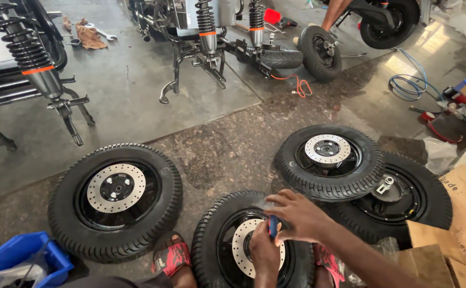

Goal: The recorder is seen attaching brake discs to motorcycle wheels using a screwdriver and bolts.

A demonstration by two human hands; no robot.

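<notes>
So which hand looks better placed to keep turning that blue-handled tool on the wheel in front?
Probably the right hand: it grips the blue-handled tool from above over the brake disc, while the left hand sits lower, steadying.

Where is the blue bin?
The blue bin sits in the bottom left corner of the head view, on the floor just below and left of the left-most wheel.

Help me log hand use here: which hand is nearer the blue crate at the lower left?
Left. The left hand sits over the brake disc of the nearest wheel, on the side toward the blue crate. The right hand lies farther right, gripping a blue-handled tool.
</notes>
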